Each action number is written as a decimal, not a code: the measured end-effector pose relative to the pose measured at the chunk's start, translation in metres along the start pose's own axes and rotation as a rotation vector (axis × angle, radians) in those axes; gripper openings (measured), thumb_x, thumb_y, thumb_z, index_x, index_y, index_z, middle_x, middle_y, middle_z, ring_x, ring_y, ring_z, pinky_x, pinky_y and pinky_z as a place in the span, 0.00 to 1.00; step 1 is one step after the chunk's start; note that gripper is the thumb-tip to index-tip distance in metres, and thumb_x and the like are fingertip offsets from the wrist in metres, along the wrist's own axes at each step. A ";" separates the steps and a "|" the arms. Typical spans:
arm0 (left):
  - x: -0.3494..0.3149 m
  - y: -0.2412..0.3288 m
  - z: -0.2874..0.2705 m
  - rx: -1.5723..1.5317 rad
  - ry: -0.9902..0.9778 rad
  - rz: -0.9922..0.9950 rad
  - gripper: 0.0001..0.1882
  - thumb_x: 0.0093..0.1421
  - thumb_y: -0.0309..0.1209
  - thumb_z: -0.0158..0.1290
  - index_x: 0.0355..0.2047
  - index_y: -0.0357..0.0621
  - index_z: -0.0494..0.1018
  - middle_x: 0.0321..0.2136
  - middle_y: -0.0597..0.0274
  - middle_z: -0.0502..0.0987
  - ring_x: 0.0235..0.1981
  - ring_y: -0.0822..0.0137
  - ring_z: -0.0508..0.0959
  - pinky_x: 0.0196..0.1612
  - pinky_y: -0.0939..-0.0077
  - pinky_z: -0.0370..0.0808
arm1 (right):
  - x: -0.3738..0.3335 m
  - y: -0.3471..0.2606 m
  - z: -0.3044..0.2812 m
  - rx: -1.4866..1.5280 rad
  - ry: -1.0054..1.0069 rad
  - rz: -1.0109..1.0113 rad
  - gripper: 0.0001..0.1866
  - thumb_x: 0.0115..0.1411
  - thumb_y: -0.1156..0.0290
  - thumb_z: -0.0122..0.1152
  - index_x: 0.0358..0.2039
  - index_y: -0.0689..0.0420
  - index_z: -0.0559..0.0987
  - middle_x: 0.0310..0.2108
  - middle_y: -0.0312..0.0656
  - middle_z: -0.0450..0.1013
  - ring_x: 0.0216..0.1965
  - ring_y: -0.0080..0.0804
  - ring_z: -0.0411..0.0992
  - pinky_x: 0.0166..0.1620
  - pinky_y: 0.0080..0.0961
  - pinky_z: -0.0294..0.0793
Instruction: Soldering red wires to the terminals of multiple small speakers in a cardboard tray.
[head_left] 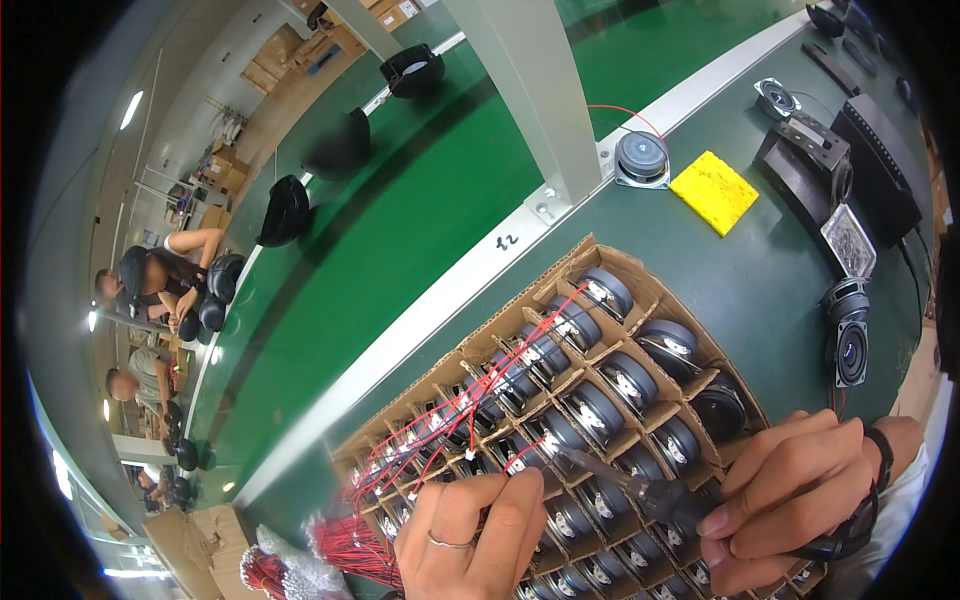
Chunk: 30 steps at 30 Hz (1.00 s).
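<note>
A divided cardboard box holds rows of small round loudspeakers in its compartments. My right hand is wrapped round a soldering iron, whose tip points left at a loudspeaker in the middle rows. Whether the tip touches it I cannot tell. My left hand, with a ring on one finger, is closed in a pinch over the near part of the box. Between its fingertips is the end of a thin red wire that runs to that loudspeaker. Other red and black wires lie across the far rows.
Bundled red wires lie left of the box. Beyond it are a yellow sponge and a wired loudspeaker, near a metal post. Black housings and speaker parts line the right side. A green conveyor belt runs behind; people work across it.
</note>
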<state>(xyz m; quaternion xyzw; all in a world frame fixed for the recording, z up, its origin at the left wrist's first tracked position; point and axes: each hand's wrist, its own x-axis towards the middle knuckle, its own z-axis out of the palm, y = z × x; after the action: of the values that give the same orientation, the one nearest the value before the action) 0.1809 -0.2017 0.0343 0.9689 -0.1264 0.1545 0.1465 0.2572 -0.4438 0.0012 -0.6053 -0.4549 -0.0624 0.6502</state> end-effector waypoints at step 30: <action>0.000 0.001 0.000 0.011 -0.005 -0.009 0.15 0.50 0.16 0.67 0.38 0.39 0.81 0.33 0.59 0.77 0.31 0.59 0.77 0.33 0.69 0.74 | -0.006 0.002 -0.004 -0.025 -0.037 0.019 0.14 0.40 0.79 0.82 0.26 0.54 0.84 0.33 0.36 0.78 0.27 0.22 0.78 0.26 0.11 0.76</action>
<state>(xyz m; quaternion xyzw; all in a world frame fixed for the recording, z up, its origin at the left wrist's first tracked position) 0.1805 -0.2030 0.0349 0.9706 -0.1217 0.1520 0.1415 0.2569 -0.4492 -0.0034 -0.6187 -0.4605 -0.0509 0.6345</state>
